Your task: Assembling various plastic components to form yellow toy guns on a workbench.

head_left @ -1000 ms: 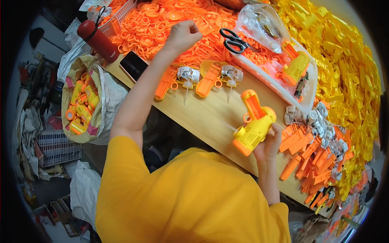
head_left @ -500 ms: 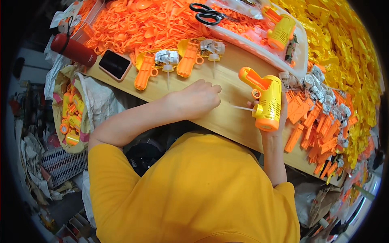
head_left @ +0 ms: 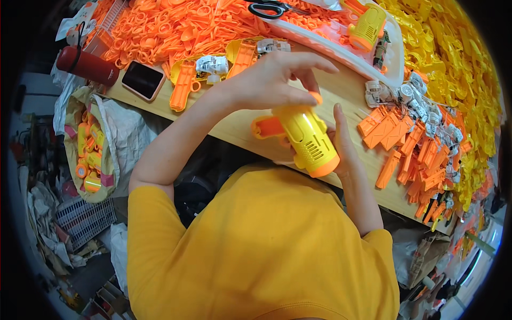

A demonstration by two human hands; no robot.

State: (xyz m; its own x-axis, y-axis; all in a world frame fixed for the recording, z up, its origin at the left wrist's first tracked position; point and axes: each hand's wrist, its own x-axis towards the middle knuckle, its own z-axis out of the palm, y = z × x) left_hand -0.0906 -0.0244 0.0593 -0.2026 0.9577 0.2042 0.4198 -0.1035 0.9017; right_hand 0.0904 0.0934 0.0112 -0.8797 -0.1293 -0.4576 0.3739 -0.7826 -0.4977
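My right hand (head_left: 344, 141) grips a yellow and orange toy gun (head_left: 306, 136) above the table's front part. Its orange handle points left and its round orange end tips down to the right. Over its upper end is my left hand (head_left: 280, 80), index finger stretched out, thumb and another finger closing on a small orange tip (head_left: 316, 98). Behind the left arm lie two part-built toy guns, open yellow shells with orange handles (head_left: 183, 88) and white mechanisms (head_left: 212, 65); the left hand partly covers the second.
Orange parts (head_left: 176, 32) heap up at the back, yellow parts (head_left: 442, 69) at the right. A white tray (head_left: 330, 49) holds another toy gun, with scissors (head_left: 269, 9) at its edge. White mechanisms (head_left: 410, 98) and orange pieces (head_left: 392, 165) lie right. Left are a phone (head_left: 143, 81), red flask (head_left: 88, 65) and sack (head_left: 125, 125).
My right hand has brought the toy gun left and turned it, so its handle points left. My left hand has risen from the tabletop, unclenched and reached the gun's upper end.
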